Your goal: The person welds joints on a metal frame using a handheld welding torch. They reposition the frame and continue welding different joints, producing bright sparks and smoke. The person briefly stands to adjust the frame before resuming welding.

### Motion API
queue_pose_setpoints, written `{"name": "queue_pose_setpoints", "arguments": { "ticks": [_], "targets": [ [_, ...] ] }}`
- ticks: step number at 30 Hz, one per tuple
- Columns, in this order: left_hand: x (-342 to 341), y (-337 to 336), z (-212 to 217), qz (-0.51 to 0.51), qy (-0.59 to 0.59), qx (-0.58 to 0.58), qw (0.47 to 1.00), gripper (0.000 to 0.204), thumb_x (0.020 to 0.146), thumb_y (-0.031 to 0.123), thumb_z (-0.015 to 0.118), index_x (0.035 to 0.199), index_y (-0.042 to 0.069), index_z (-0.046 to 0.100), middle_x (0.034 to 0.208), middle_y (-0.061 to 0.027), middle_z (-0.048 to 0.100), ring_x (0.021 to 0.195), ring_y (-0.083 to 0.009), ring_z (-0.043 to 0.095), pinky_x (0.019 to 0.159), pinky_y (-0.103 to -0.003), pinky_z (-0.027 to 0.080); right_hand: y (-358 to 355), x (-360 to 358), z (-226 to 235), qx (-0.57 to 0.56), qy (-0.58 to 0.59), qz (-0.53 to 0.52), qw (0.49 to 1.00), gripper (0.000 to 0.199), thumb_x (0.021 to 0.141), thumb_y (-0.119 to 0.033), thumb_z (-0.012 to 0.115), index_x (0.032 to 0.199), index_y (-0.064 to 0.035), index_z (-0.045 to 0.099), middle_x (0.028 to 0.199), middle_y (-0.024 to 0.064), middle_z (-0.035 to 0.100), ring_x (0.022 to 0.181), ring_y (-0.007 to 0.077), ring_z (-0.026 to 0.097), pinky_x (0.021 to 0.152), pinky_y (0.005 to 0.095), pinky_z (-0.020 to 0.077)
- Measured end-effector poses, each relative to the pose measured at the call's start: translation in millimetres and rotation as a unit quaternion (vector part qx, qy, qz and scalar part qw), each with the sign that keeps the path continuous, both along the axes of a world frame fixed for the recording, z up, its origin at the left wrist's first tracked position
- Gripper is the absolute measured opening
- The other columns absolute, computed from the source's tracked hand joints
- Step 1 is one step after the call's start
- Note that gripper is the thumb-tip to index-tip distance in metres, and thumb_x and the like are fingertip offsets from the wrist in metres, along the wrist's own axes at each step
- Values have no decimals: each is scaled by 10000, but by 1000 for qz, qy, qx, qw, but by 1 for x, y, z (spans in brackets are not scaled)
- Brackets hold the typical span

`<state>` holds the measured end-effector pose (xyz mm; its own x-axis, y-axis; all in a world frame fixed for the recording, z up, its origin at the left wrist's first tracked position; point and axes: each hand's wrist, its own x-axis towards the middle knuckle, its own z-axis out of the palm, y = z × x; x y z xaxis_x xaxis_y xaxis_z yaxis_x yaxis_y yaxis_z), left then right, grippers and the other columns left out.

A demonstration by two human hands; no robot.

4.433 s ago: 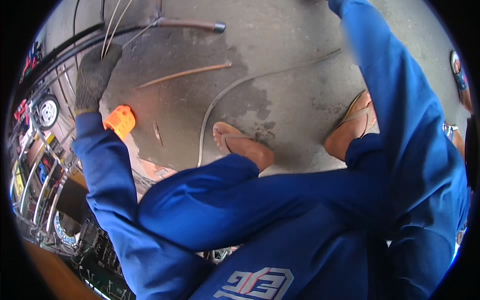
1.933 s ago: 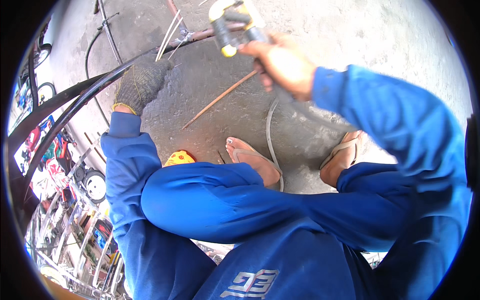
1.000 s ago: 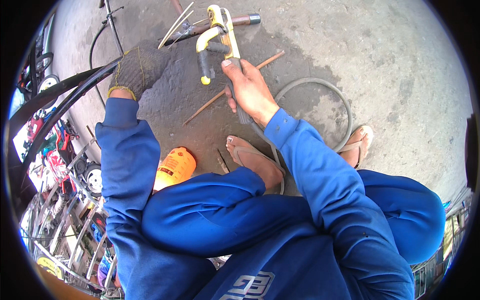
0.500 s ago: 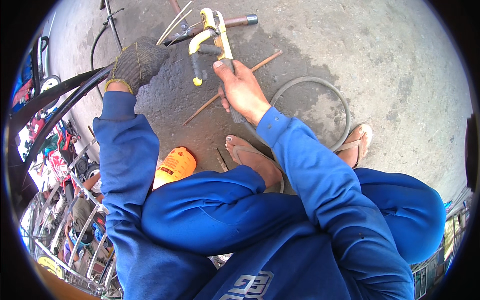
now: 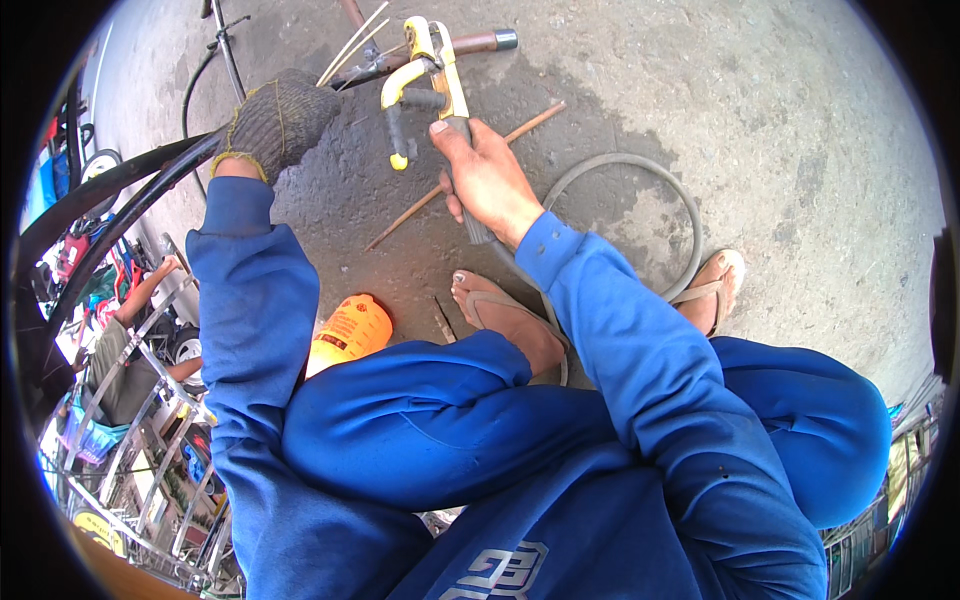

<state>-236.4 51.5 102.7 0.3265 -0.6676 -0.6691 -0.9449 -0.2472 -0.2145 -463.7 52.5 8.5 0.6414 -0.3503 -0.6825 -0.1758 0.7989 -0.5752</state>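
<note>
Head view: bare right hand (image 5: 487, 178) grips a yellow electrode holder (image 5: 425, 72) at 12 o'clock, while gloved left hand (image 5: 278, 118) clamps the black rim (image 5: 120, 205) at 10 o'clock, steadying it.

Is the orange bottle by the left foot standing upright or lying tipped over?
Cannot tell for sure. The orange bottle stands or lies on the concrete floor, half hidden behind the left sleeve and knee; its base is hidden.

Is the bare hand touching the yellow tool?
Touching. In the head view the right hand is wrapped round the dark handle of the yellow tool, thumb lying along it, with no gap showing.
</note>
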Motion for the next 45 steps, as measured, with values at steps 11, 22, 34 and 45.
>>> {"name": "queue_pose_setpoints", "arguments": {
  "ticks": [11, 22, 34, 45],
  "targets": [
    [4, -3, 6, -215, -44, 23, 975, 219, 875, 238, 617, 950, 60, 720, 880, -114, 718, 772, -284, 678, 728, -393, 555, -5, -1, 4, -58, 32, 38, 997, 481, 1002, -414, 527, 1127, 48, 572, 702, 103, 616, 524, 187, 602, 543, 371, 497],
    [20, 2, -7, 84, 0, -2, 996, 403, 840, 377, 657, 966, -3, 703, 658, -111, 604, 559, -222, 615, 546, -382, 506, 1, -2, -2, -21, -6, -31, 999, 466, 1004, -389, 551, 1139, 57, 534, 650, 73, 565, 468, 156, 547, 457, 326, 447],
    [17, 3, -12, 107, -10, 2, 994, 405, 849, 370, 649, 996, -3, 702, 655, -95, 605, 563, -206, 602, 539, -382, 498, -3, -2, -3, -21, 1, 11, 1000, 489, 1000, -384, 552, 1194, 65, 535, 682, 81, 581, 478, 154, 554, 457, 330, 450],
    [36, 11, -14, -169, -30, 0, 985, 263, 917, 223, 560, 1025, 44, 720, 915, -144, 701, 785, -294, 689, 705, -430, 567, -4, -3, -3, -16, -2, 26, 1000, 445, 1001, -388, 540, 1117, 41, 556, 693, 75, 573, 493, 152, 554, 475, 331, 454]
  ]
}}
